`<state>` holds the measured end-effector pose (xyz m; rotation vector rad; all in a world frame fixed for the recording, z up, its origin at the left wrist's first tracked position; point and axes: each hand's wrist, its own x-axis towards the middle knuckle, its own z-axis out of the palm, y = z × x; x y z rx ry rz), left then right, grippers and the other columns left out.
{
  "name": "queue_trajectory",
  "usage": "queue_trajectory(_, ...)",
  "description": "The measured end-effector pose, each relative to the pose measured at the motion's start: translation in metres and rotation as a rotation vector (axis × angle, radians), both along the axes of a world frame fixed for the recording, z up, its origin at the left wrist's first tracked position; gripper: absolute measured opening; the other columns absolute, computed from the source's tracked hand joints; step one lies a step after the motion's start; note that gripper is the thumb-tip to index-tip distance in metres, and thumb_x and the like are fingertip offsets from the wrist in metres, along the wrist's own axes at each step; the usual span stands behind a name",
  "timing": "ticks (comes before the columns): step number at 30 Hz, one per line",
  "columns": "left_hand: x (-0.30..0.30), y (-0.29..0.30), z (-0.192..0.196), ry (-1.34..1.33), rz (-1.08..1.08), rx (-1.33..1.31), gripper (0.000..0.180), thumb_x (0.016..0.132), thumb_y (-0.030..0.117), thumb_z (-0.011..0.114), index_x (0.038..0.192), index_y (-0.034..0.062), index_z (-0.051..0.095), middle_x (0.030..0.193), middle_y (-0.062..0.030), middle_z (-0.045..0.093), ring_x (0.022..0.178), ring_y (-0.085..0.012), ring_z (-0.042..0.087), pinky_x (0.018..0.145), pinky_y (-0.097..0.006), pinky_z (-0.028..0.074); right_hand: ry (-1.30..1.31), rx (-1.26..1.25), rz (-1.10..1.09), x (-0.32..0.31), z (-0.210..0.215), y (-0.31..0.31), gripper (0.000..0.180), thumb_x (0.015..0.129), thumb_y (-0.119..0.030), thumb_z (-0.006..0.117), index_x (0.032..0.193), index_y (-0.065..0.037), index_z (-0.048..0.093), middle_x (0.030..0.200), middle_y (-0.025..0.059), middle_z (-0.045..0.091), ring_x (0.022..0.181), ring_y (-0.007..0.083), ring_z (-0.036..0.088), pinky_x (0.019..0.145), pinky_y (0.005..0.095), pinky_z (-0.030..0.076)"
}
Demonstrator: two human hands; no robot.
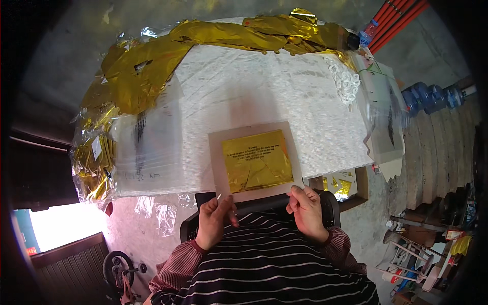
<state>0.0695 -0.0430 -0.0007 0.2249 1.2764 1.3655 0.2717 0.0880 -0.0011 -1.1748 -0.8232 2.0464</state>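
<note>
A frosted clear plastic bag (217, 161) lies at the near edge of the white-covered table, tilted slightly. Through it shows a folded gold foil sheet (259, 175), with dark printed lines over its upper part. At the bag's near left corner my left hand (215, 217) has thumb and fingers closed on the plastic edge. My right hand (308, 209) pinches the near right corner between thumb and forefinger, its other fingers curled in.
Gold foil (223, 34) drapes along the table's far and left edges. Stacked clear bags (157, 152) lie at left, more plastic sheets (381, 112) at right. White rings (345, 84) are piled far right. A cardboard box (360, 185) with foil scraps stands below the table's right edge.
</note>
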Motion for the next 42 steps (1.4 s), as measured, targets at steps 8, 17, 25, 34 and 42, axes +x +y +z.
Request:
queue_trajectory(8, 0.005, 0.013, 0.022, -0.098, 0.051, -0.042, 0.032, 0.101, 0.026, 0.046, 0.093, -0.0010, 0.060, 0.071, -0.0084, 0.064, 0.062, -0.0175, 0.064, 0.064, -0.028, 0.054, 0.074, -0.029, -0.004, -0.001, -0.002, 0.008, 0.021, 0.094, -0.019, 0.059, 0.080, -0.003, 0.063, 0.058, -0.0005, 0.050, 0.050, 0.0089, 0.046, 0.051, 0.0259, 0.042)
queue_trajectory(17, 0.001, 0.012, 0.003, -0.029, -0.009, 0.061, 0.037, 0.102, 0.029, 0.045, 0.084, -0.0003, 0.059, 0.068, -0.0094, 0.063, 0.057, -0.0162, 0.061, 0.057, -0.027, 0.052, -0.156, 0.066, 0.191, 0.006, 0.010, 0.016, 0.033, 0.098, -0.026, 0.054, 0.082, 0.000, 0.066, 0.060, 0.0048, 0.060, 0.049, 0.0090, 0.054, 0.049, 0.0227, 0.043)
queue_trajectory(25, 0.003, 0.031, 0.001, 0.081, -0.017, 0.043, 0.040, 0.101, 0.030, 0.048, 0.076, 0.0011, 0.058, 0.057, -0.0051, 0.057, 0.046, -0.0108, 0.055, 0.046, -0.022, 0.044, -0.617, 1.137, 0.192, -0.009, 0.043, 0.062, 0.016, 0.092, -0.010, 0.059, 0.095, 0.003, 0.067, 0.076, 0.0074, 0.063, 0.067, 0.0127, 0.060, 0.058, 0.0230, 0.045)
queue_trajectory(34, -0.013, 0.005, 0.017, 1.008, -0.020, -0.147, 0.011, 0.092, 0.010, 0.061, 0.087, -0.0003, 0.063, 0.068, -0.0099, 0.063, 0.056, -0.0173, 0.059, 0.054, -0.026, 0.046, -0.889, 1.531, 0.652, -0.047, 0.008, 0.096, 0.052, 0.089, -0.021, 0.062, 0.136, -0.006, 0.047, 0.143, 0.0149, 0.041, 0.134, 0.0308, 0.036, 0.110, 0.0459, 0.028)
queue_trajectory(42, -0.025, 0.077, 0.012, 1.693, -0.324, 0.387, 0.038, 0.075, 0.012, 0.073, 0.111, 0.0041, 0.062, 0.122, -0.0161, 0.059, 0.116, -0.0340, 0.055, 0.094, -0.040, 0.047, -0.863, 1.490, 0.644, -0.050, 0.008, 0.099, 0.049, 0.092, -0.025, 0.057, 0.137, -0.008, 0.047, 0.144, 0.0136, 0.043, 0.136, 0.0292, 0.036, 0.112, 0.0452, 0.026)
